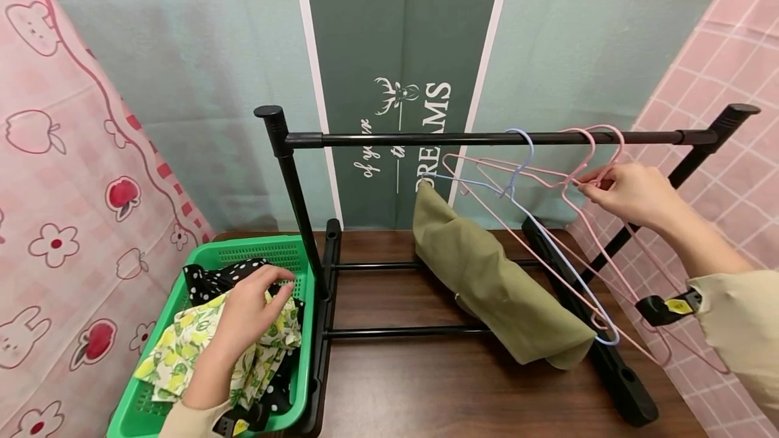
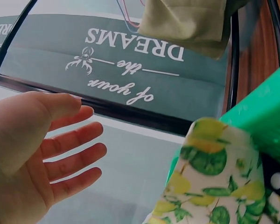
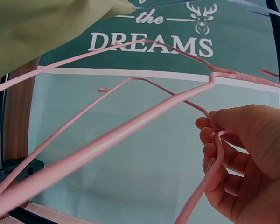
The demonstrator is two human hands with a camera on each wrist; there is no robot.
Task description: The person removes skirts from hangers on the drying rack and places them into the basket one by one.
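My right hand (image 1: 639, 195) pinches a pink hanger (image 3: 219, 144) at its neck, just under the hook on the rail. A second pink hanger (image 1: 569, 181) hangs right beside it. To their left, a blue hanger (image 1: 514, 184) carries an olive-green cloth (image 1: 487, 276). Over the green basket (image 1: 307, 242), my left hand (image 1: 246, 313) is held with relaxed fingers and nothing in its grasp. Below it lies a lemon-print cloth (image 1: 182, 350), folded on top of a black polka-dot cloth (image 1: 222, 279). In the left wrist view the fingers (image 2: 77, 140) are apart from the lemon-print cloth.
The black garment rack (image 1: 395, 140) stands on a dark wooden table (image 1: 389, 384), its left post right beside the basket. Two lower bars and a foot (image 1: 627, 384) run near the table. Curtains (image 1: 182, 73) enclose the back and sides.
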